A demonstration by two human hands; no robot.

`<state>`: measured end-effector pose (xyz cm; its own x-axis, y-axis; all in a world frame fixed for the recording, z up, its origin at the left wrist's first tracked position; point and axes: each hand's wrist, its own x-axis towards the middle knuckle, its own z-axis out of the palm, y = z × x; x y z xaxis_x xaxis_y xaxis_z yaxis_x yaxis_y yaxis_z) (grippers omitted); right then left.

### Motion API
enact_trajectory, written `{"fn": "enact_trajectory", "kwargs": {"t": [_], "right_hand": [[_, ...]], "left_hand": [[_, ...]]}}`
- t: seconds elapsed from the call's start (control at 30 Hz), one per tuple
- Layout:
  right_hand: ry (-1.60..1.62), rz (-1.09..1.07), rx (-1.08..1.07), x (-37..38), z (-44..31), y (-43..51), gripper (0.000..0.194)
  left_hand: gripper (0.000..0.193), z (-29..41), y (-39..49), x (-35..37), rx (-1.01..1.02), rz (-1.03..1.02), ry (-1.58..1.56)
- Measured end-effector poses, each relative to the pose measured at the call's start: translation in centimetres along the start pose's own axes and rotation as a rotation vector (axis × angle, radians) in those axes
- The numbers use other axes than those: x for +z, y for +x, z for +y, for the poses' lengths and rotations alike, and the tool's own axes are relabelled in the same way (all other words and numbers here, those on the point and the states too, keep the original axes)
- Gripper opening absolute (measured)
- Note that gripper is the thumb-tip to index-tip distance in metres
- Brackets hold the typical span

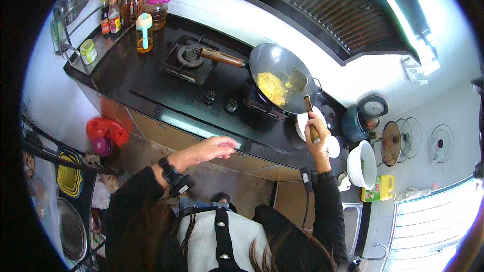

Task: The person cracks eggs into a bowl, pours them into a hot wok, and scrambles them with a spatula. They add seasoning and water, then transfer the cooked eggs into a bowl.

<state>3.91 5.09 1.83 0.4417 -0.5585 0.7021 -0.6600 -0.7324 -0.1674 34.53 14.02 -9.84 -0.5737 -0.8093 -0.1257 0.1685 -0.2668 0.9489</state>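
A wok with a wooden handle sits tilted on the right burner, with a little blue flame visible under it. Yellow cooked egg lies in pieces in its bowl. My right hand grips the wooden handle of a metal spatula, whose blade rests inside the wok beside the egg. Partly behind that hand are a white bowl and a smaller white dish. Holding nothing, my left hand hovers before the counter's front edge, its fingers loosely extended.
The left burner and two knobs are on the black counter. An oil jug and sauce bottles stand left. To the right are a white basin, a yellow jug and a sink. A range hood overhangs the back.
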Motion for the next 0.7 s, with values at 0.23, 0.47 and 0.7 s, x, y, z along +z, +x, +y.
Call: {"fn": "enact_trajectory", "kwargs": {"t": [0.23, 0.47, 0.7], "right_hand": [[0.131, 0.072, 0.193, -2.2, -0.1, -3.0, 0.015], [0.101, -0.102, 0.08, -4.2, 1.0, -6.7, 0.027], [1.136, -0.378, 1.098, -8.7, 4.0, -8.7, 0.043]], "left_hand": [[0.061, 4.1, 12.7, 9.8, -0.152, -0.075, -0.473], [0.022, 3.6, 22.8, 17.6, 0.153, -0.051, -0.852], [0.019, 2.4, 24.6, 20.3, 0.141, 0.13, -0.672]]}}
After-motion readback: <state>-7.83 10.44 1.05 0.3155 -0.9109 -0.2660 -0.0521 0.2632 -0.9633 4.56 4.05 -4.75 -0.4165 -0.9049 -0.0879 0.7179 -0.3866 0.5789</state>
